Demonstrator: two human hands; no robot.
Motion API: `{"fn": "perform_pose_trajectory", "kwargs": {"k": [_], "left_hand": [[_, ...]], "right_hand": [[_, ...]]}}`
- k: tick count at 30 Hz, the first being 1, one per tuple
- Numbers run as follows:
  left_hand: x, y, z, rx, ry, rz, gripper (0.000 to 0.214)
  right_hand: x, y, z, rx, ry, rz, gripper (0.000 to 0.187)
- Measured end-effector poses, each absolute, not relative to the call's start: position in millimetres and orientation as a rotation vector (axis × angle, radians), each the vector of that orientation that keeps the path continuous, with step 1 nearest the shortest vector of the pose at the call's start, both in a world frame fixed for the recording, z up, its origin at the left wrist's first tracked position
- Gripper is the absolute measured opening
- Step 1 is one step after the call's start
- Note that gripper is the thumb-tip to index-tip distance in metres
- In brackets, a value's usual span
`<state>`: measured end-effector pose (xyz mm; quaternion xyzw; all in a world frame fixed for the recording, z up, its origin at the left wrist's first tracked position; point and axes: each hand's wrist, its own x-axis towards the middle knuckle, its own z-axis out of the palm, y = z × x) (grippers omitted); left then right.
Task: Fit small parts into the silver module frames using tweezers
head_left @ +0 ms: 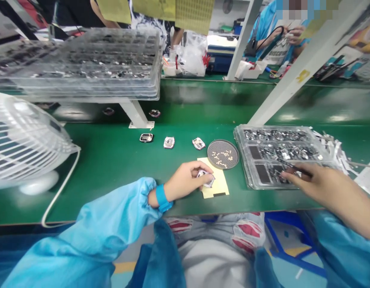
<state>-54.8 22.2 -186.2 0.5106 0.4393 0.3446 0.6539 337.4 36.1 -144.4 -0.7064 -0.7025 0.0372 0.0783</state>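
My left hand is closed on a small silver watch case, thumb and fingers pinching its edge. Under it lies a yellow paper sheet on the green bench. Dark tweezers are gripped in my right hand, above a clear plastic tray of small metallic parts. Whether the tweezer tips hold a part cannot be made out. A round perforated dish with small pale pieces sits at the paper's far edge. Other watch cases lie behind my left hand, one silver case among them.
A white fan with its cord stands at left. Stacked clear trays rest on a raised shelf. A white post rises behind the parts tray. White strips lie beside that tray. A co-worker's hands show across the bench.
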Motion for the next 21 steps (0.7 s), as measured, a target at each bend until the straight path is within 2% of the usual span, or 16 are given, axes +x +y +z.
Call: {"fn": "perform_pose_trajectory", "kwargs": {"k": [7,10,13,18,21], "left_hand": [[-53.3,24.8,-185.9,1.052,0.990,0.821,0.038],[-53.7,24.2,-182.8,1.049,0.991,0.796,0.040],[-53.7,23.4,-181.4,1.051,0.983,0.803,0.039],[-53.5,23.0,-181.7,1.043,0.940,0.812,0.032],[-53.5,22.7,-181.3,1.038,0.944,0.815,0.032]], "right_hand": [[352.9,49.9,-159.5,-2.320,-2.231,0.271,0.055],[346.8,47.3,-151.7,-2.278,-2.139,0.405,0.050],[347.2,41.1,-147.1,-2.232,-1.993,0.325,0.042],[338.9,30.7,-139.2,-2.230,-1.874,0.081,0.046],[304.7,20.5,-131.1,-2.102,-1.733,0.137,0.040]]}}
